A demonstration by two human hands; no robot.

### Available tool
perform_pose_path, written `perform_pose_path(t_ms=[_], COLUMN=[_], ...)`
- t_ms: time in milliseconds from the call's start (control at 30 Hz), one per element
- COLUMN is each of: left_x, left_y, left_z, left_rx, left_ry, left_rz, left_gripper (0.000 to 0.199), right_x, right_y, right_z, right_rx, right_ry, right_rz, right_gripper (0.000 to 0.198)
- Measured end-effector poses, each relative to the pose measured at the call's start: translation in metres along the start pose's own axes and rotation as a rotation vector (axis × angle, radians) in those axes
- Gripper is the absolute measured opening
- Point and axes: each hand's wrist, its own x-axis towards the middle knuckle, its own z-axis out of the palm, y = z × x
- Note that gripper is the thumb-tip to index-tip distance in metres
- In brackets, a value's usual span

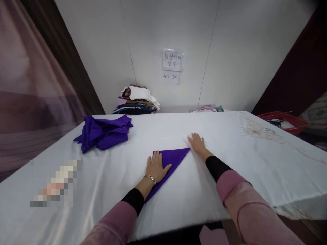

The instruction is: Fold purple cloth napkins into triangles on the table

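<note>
A purple cloth napkin (173, 157), folded into a triangle, lies flat on the white-covered table. My left hand (156, 167) rests on it with fingers spread, pressing near its left edge and hiding part of it. The napkin's long slanted edge runs from a point near my left wrist up to a tip on the right. Just beyond that right tip, my right hand (197, 143) is stretched over the tablecloth, fingers extended and holding nothing. At the back left of the table sits a crumpled heap of purple cloths (106, 132).
White satin tablecloth (212, 190) covers the table, with an embroidered pattern at right. Folded clothes (138, 100) are stacked behind the far edge, near a smaller cloth pile (204, 108). A red basket (296, 129) stands at right. Handwritten paper signs (172, 64) hang on the wall.
</note>
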Motion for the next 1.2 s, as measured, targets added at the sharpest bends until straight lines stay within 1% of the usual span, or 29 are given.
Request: perform_pose_path(t_ms=[33,67,100,200,233,267,300,367,433,533,600,700,767,800,867,933,1000,1067,1133,1200], left_x=[0.0,0.0,0.0,0.0,0.0,-0.001,-0.001,-0.001,-0.001,-0.001,0.0,0.0,0.0,0.0,0.0,0.0,-0.001,-0.002,-0.002,-0.001], left_y=[0.0,0.0,0.0,0.001,0.001,0.002,0.002,0.003,0.003,0.002,0.002,0.001,0.001,0.001,0.001,0.001,0.002,0.003,0.003,0.001], left_z=[0.0,0.0,0.0,-0.001,-0.002,-0.003,-0.005,-0.006,-0.006,-0.005,-0.003,-0.001,-0.001,0.0,0.0,0.0,-0.001,-0.002,-0.002,-0.002], left_rx=[0.002,0.003,0.004,0.011,0.018,0.026,0.032,0.029,0.012,-0.009,-0.017,-0.026,-0.032,-0.035,-0.04,-0.047,-0.056,-0.067,-0.075,-0.079], left_ry=[0.004,0.008,0.011,-0.01,-0.027,-0.043,-0.057,-0.068,-0.058,-0.036,-0.027,-0.021,-0.016,-0.014,-0.01,-0.014,-0.022,-0.029,-0.035,-0.051], left_rz=[0.001,0.002,0.004,0.012,0.02,0.027,0.031,0.026,0.008,-0.008,-0.009,-0.005,-0.001,0.001,0.005,0.005,0.003,0.002,0.003,0.015], left_gripper=[0.084,0.084,0.084,0.077,0.073,0.069,0.067,0.067,0.073,0.082,0.084,0.084,0.083,0.082,0.082,0.082,0.082,0.082,0.083,0.085], right_x=[-0.006,-0.014,-0.024,-0.056,-0.065,-0.072,-0.076,-0.077,-0.069,-0.054,-0.046,-0.039,-0.039,-0.04,-0.045,-0.051,-0.055,-0.055,-0.051,-0.045], right_y=[-0.009,-0.021,-0.036,-0.084,-0.097,-0.107,-0.114,-0.117,-0.109,-0.087,-0.074,-0.066,-0.069,-0.072,-0.082,-0.092,-0.1,-0.105,-0.108,-0.108], right_z=[-0.001,0.0,0.001,0.008,0.011,0.013,0.014,0.015,0.015,0.015,0.015,0.014,0.014,0.015,0.016,0.018,0.018,0.018,0.017,0.015], right_rx=[0.007,0.021,0.041,0.137,0.163,0.18,0.187,0.165,0.11,0.031,-0.002,-0.048,-0.065,-0.062,-0.032,0.018,0.054,0.043,0.007,-0.019], right_ry=[0.01,0.011,-0.008,-0.16,-0.218,-0.269,-0.317,-0.39,-0.422,-0.394,-0.369,-0.351,-0.315,-0.289,-0.248,-0.245,-0.246,-0.226,-0.205,-0.216], right_rz=[-0.055,-0.141,-0.255,-0.621,-0.715,-0.775,-0.805,-0.783,-0.716,-0.648,-0.621,-0.497,-0.42,-0.424,-0.522,-0.643,-0.68,-0.619,-0.525,-0.456], right_gripper=[0.055,0.055,0.055,0.058,0.06,0.062,0.065,0.068,0.07,0.069,0.069,0.069,0.07,0.069,0.065,0.055,0.043,0.037,0.037,0.034])
